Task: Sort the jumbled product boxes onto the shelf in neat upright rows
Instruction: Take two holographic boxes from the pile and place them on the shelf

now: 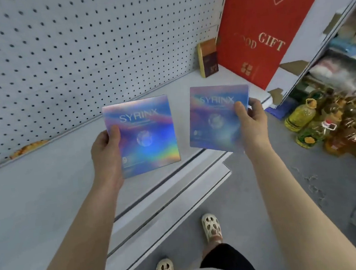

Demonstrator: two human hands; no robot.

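Flat glossy holographic box (145,136) in left hand (105,151), twin box (216,117) in right hand (251,125).

"SYRINX" on both holographic boxes (143,136) (216,117); "GIFT" on red box (266,26).

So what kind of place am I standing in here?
Probably a small shop or its stockroom: a white retail shelf with a pegboard back panel, a red gift box on it, and cooking oil bottles on the floor.

Oil bottles (316,124): stood clustered on the floor at right.
Sandals (211,226): cream, on grey floor (278,201).
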